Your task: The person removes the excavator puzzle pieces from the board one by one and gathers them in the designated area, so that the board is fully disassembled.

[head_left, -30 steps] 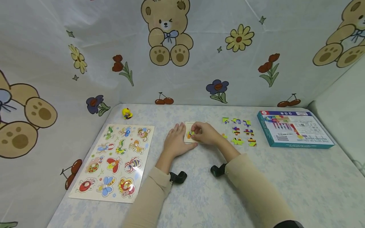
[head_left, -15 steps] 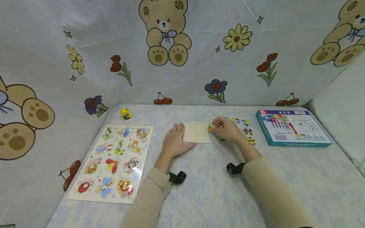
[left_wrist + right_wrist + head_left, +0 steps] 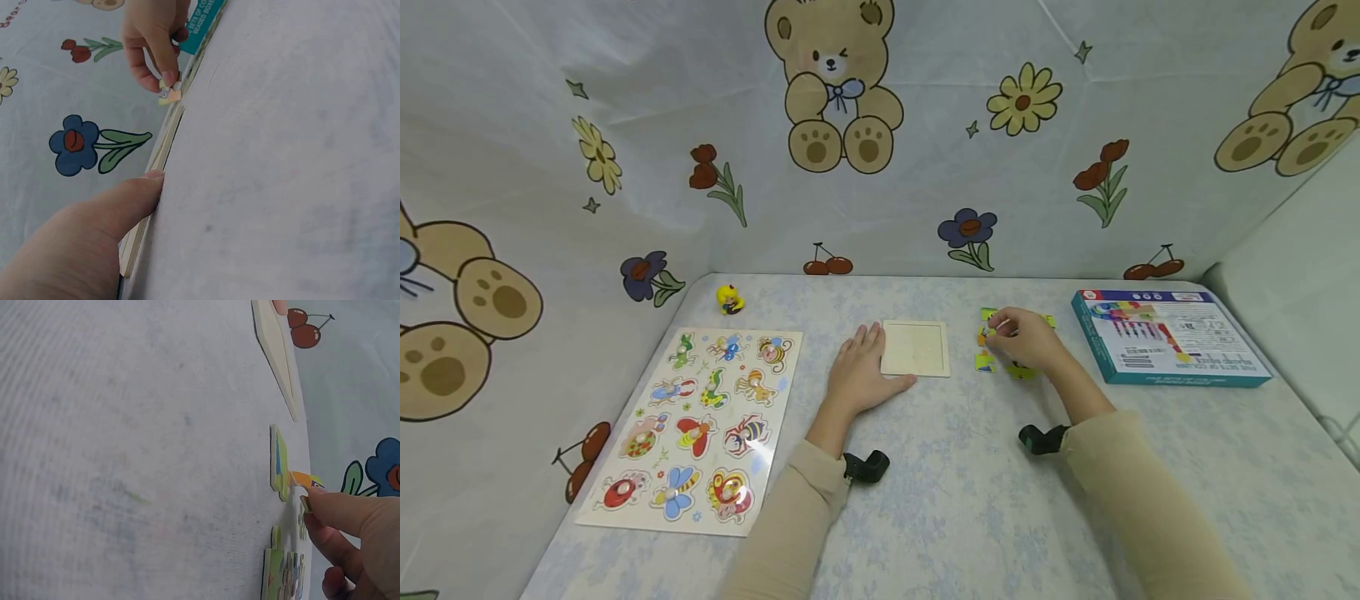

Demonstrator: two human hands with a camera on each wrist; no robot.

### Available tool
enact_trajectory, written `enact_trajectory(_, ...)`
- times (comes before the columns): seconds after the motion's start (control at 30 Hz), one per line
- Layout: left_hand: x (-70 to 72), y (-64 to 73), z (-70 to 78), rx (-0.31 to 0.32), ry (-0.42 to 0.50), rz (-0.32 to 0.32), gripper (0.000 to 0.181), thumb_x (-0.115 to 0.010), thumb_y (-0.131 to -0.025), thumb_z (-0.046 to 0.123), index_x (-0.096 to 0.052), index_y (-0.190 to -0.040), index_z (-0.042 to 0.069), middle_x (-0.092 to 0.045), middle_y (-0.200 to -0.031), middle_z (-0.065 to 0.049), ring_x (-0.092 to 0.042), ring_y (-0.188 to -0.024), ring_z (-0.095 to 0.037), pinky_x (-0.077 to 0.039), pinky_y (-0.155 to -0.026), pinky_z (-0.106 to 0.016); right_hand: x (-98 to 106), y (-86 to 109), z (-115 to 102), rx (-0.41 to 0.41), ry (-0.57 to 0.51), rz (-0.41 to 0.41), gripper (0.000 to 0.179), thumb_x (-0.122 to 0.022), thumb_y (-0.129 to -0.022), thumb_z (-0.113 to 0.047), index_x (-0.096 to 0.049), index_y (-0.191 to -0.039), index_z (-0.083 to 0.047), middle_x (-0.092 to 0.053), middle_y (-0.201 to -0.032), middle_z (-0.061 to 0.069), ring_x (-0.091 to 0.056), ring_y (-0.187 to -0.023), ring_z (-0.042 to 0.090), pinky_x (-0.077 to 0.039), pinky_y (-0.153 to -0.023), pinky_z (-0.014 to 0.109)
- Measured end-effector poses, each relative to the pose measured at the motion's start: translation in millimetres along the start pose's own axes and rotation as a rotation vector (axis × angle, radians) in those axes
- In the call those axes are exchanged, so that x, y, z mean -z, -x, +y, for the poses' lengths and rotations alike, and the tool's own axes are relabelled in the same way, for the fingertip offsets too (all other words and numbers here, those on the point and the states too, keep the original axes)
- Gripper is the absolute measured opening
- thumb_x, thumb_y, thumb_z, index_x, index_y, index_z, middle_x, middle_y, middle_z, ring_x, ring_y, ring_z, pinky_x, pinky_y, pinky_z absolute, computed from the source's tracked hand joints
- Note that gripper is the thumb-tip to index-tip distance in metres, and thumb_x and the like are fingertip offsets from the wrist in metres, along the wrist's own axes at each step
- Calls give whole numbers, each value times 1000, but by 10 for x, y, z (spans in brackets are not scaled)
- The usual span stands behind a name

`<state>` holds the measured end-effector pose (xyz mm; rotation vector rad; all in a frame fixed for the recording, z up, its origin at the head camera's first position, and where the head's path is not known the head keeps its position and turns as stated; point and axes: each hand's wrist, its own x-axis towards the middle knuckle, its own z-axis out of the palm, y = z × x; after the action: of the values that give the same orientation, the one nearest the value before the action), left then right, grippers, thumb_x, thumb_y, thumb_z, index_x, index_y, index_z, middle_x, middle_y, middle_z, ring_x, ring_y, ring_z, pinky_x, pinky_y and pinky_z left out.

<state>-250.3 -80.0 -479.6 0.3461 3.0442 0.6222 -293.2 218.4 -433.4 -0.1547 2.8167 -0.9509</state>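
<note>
A small wooden puzzle tray (image 3: 913,348), pale and bare inside, lies on the table in the head view. My left hand (image 3: 859,371) rests flat beside it, fingers straight along its left edge and thumb along the near edge. To the right of the tray, my right hand (image 3: 1028,340) pinches a yellow and orange puzzle piece (image 3: 170,94) between thumb and finger, low over the table. Around that hand lie several loose puzzle pieces, among them a green one (image 3: 984,362) in front of the fingers. The hand hides others in the head view.
An insect picture board (image 3: 700,425) with several figures covers the table's left side. A small yellow toy duck (image 3: 730,299) stands behind it. A teal-edged box (image 3: 1172,337) lies at the right rear. A bear-print cloth (image 3: 842,208) hangs behind the table.
My right hand has moved right, from over the tray to the loose pieces, carrying the puzzle piece out of the tray. The left hand has stayed at the tray's edge.
</note>
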Motion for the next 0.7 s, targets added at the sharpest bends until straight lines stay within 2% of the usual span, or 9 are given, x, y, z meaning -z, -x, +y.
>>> enact_trajectory(0.23,-19,0,24,-4,8,2,111,-58,-79,77,-20,-159,9,-18,-167,-5,-12,-156,-24,-14,-127,-43,-46,8,15,10,139,78,22,-68,-94,-24,-66,-113,-13,-65,-102,11,-48,-101,31,-45,-80,43)
enact_trajectory(0.37,-21,-2,28,-9,14,4,111,-58,-79,77,-20,-159,9,-19,-167,-6,-12,-156,-24,-14,-127,-44,-83,14,3,28,222,117,20,-70,-93,-24,-72,-110,-14,-64,-95,9,-45,-98,32,-41,-78,44)
enact_trajectory(0.53,-18,-6,12,-6,20,3,111,-59,-79,76,-20,-159,9,-20,-167,-6,-13,-156,-25,-14,-127,-44,-128,8,-12,37,322,116,22,-68,-94,-27,-75,-112,-16,-61,-92,8,-44,-94,30,-37,-72,39)
enact_trajectory(0.63,-20,-8,-6,-1,19,-3,111,-59,-80,76,-20,-159,9,-20,-167,-6,-12,-156,-25,-14,-127,-43,-143,23,-34,41,343,127,29,-64,-97,-30,-72,-120,-15,-63,-96,10,-45,-97,33,-40,-74,44)
enact_trajectory(0.7,-27,-9,-19,2,19,-4,111,-59,-80,76,-20,-159,9,-19,-167,-7,-12,-156,-25,-13,-127,-44,-154,56,-62,42,339,142,34,-61,-98,-31,-69,-126,-15,-65,-108,13,-48,-104,37,-45,-81,52)
